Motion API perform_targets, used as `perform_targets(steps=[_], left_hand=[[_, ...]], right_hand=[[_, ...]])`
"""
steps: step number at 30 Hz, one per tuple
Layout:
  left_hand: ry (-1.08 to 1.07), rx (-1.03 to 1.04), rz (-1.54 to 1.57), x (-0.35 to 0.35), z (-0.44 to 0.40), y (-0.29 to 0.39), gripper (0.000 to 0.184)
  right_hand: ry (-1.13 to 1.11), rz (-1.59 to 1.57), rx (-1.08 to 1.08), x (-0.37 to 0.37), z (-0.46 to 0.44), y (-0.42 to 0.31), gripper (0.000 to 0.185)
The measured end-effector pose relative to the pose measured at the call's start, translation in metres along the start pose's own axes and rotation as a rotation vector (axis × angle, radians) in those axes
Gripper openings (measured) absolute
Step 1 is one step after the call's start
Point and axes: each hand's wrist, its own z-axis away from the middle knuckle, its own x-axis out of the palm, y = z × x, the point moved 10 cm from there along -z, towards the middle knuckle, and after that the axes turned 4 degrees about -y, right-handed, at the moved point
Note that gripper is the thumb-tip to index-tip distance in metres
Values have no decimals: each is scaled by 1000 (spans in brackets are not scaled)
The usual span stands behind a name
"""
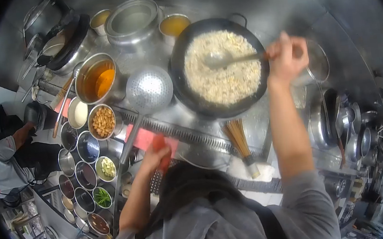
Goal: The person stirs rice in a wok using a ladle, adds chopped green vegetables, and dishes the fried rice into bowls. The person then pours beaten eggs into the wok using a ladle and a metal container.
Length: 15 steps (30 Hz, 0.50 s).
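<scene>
In the head view my right hand [289,58] is closed around the wooden end of a ladle [245,58]. The ladle's bowl rests in pale fried rice [225,84], which fills a black wok [183,97]. My left hand [150,160] grips a red, elongated object [159,144] whose kind I cannot make out. Just beyond that hand lies a pink cloth [143,137] at the stove edge. A round perforated skimmer [149,89] sits left of the wok, with its handle pointing back toward me.
A bamboo wok brush [237,138] leans near the front edge, over a white cloth [264,171]. To the left stand a pot of orange oil [104,83], a bowl of nuts [103,122] and several ingredient tins. Another person [7,162] is at far left.
</scene>
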Motion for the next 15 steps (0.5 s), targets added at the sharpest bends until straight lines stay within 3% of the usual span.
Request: perform_targets(steps=[4,7,8,9,11,12,14,15], left_hand=[[50,8,148,48,-71,28,35],[44,-77,49,76,-114,24,41],[21,-94,-18,85,-129,18,47],[8,-84,-15,93,-144,12,47],[-189,-228,26,121,-159,-15,40],[-198,-212,20,129,-158,-11,40],[18,-70,30,121,-150,2,32],[17,-66,36,123,-147,4,32]], right_hand=[[-16,28,31,24,-36,-67,19],[-242,-113,80,37,-4,-84,17],[-324,199,-6,28,19,-49,15],[-278,221,23,30,36,-39,14],[-430,384,-203,61,36,-43,14],[-424,388,-221,60,26,-49,14],[-296,516,-313,52,-8,-76,16],[-232,391,-258,42,-25,-89,18]])
